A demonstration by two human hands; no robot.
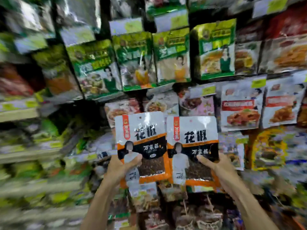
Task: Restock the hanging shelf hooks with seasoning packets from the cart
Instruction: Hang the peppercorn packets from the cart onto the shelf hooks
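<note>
Two matching seasoning packets, white on top with black characters and an orange-framed window of dark peppercorns, are held up side by side before the shelf. My left hand point(122, 166) grips the left packet point(141, 140) by its lower left corner, thumb on the front. My right hand point(216, 166) grips the right packet point(192, 146) at its lower right, thumb across the front. Both packets stand upright, their edges nearly touching. The hooks themselves are hidden behind hanging stock.
Rows of hanging packets fill the shelf: green and gold ones point(214, 50) above, white and red ones point(242, 105) at the right, clear bags of dried goods point(172, 193) below my hands. Blurred shelves point(20, 110) run along the left. No cart is in view.
</note>
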